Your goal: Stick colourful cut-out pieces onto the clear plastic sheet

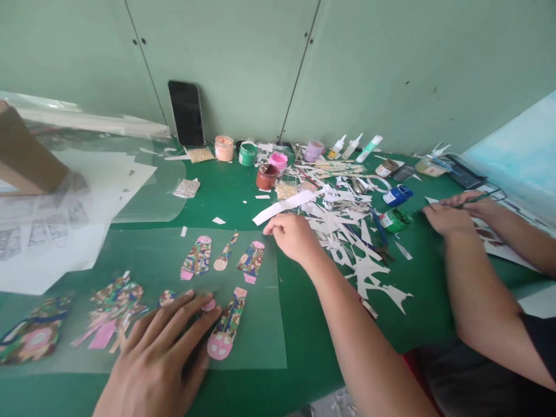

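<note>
My left hand (160,347) lies with fingers stretched out on a clear plastic sheet (264,324), over small camouflage-patterned paper cutouts. Beside its fingertips lies a cutout with a round pink end (228,324); a small pink piece (209,304) shows between the fingers. My right hand (291,236) is closed at the sheet's top right corner, just below a white paper strip (284,207); what its fingers pinch, if anything, is hidden. Between the hands are a wide cutout (197,256), a slim one (226,253) and another pink-tipped one (251,260). A fringed cutout (117,304) lies to the left.
White paper scraps (347,231) are heaped right of my right hand. Paint jars (247,154), glue bottles (351,146) and a propped phone (186,113) line the wall. A cardboard box (26,156) stands left. At right, another person's hands (454,215) work with a thin tool.
</note>
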Demonstrator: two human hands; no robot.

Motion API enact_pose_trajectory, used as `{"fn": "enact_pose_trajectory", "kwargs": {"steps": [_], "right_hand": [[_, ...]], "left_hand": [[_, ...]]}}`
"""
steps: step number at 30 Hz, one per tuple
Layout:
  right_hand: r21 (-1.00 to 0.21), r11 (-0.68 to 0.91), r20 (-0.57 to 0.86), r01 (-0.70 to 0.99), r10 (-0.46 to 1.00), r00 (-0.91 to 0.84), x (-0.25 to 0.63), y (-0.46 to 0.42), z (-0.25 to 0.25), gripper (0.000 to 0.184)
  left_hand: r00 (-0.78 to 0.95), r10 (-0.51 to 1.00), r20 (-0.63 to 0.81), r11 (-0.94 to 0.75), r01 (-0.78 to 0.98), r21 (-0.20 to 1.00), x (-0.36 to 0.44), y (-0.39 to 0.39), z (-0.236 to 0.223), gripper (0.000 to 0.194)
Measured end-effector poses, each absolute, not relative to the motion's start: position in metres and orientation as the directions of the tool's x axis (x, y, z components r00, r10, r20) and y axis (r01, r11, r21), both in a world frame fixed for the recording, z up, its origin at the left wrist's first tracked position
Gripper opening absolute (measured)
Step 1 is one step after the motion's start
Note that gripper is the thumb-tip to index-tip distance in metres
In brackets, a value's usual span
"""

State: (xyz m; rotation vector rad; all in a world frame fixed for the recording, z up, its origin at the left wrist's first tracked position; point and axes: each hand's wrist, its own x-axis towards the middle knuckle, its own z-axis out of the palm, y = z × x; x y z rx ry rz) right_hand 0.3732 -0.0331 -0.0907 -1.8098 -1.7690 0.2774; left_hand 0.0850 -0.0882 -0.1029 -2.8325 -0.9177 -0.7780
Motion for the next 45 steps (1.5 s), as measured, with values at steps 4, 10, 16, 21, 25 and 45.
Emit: {"fn": "enact_pose_trajectory", "kwargs": {"steps": [4,10,16,21,25,45], "right_hand": [[-0.365,-0.019,0.322,0.931,0.936,0.146,0.368,-0.033,-0.096,0.035],[-0.381,0.023,0.345,0.924,0.931,0.119,0.374,-0.036,-0.095,0.037],[-0.336,-0.079,0.314,0.939,0.93,0.19,0.374,-0.039,-0.101,0.036],[-0.319,-0.129,0.344,0.939,0.907,0.242,0.378,-0.04,-0.1,0.028],[-0.347,-0.101,0.389,0.932,0.889,0.242,0.374,-0.039,-0.09,0.019],[-0.186,-0.018,0.302,0.982,0.95,0.075,0.33,-0.029,-0.087,0.029]], "left_hand": [[0.691,0.543,0.476,-0.815,0.57,0.103,0.083,-0.088,-0.105,0.035],[0.708,0.518,0.479,-0.832,0.547,0.091,0.081,-0.086,-0.105,0.036],[0.712,0.532,0.459,-0.828,0.551,0.105,0.08,-0.086,-0.107,0.037],[0.712,0.536,0.454,-0.828,0.548,0.119,0.078,-0.085,-0.109,0.037],[0.71,0.54,0.452,-0.824,0.555,0.114,0.078,-0.087,-0.107,0.036],[0.708,0.534,0.462,-0.824,0.557,0.098,0.084,-0.091,-0.097,0.031]]}}
